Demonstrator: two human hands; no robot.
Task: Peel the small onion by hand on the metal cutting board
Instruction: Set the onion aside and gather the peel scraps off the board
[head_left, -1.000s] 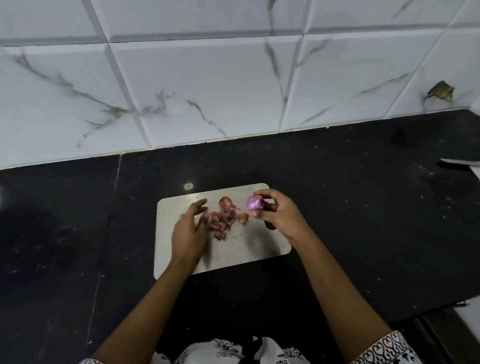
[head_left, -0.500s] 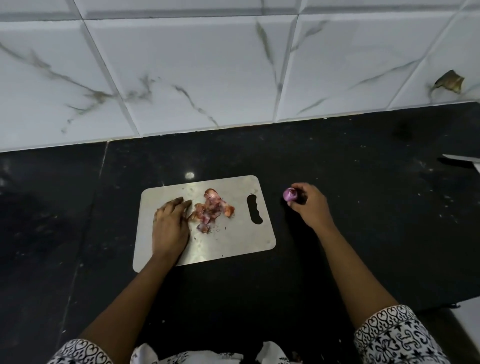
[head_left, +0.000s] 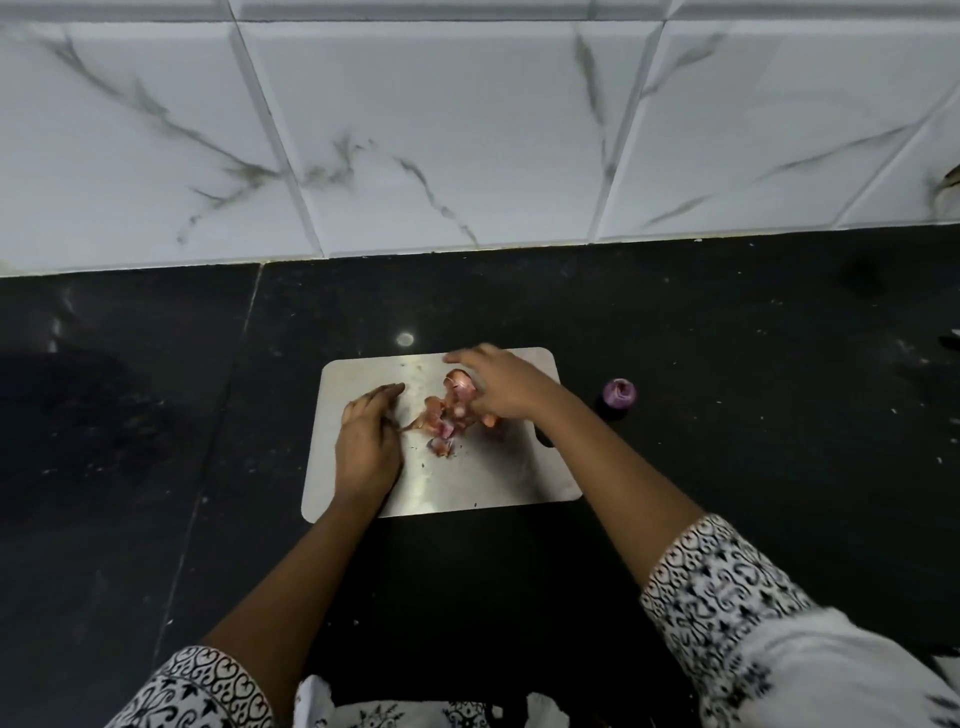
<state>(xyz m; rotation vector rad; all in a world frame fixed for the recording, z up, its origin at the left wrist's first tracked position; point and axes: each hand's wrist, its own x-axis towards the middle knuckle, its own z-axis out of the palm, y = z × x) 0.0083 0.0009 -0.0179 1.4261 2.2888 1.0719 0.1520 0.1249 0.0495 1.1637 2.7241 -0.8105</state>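
The peeled purple onion (head_left: 619, 392) lies alone on the black counter, just right of the metal cutting board (head_left: 467, 478). A heap of reddish onion skins (head_left: 444, 415) sits on the board's middle. My left hand (head_left: 366, 441) rests flat on the board, its edge against the left side of the skins, holding nothing. My right hand (head_left: 498, 384) hovers over the right side of the heap with fingers spread and curved above the skins; part of the heap is hidden under it.
The black stone counter (head_left: 727, 467) surrounds the board. A white marble-tiled wall (head_left: 467, 130) rises behind it. A dark object (head_left: 949, 343) pokes in at the right edge. My patterned sleeves fill the bottom of the view.
My right hand carried the onion off the board, set it on the counter to the right, let go, and came back over the skins. My left hand stayed by the heap.
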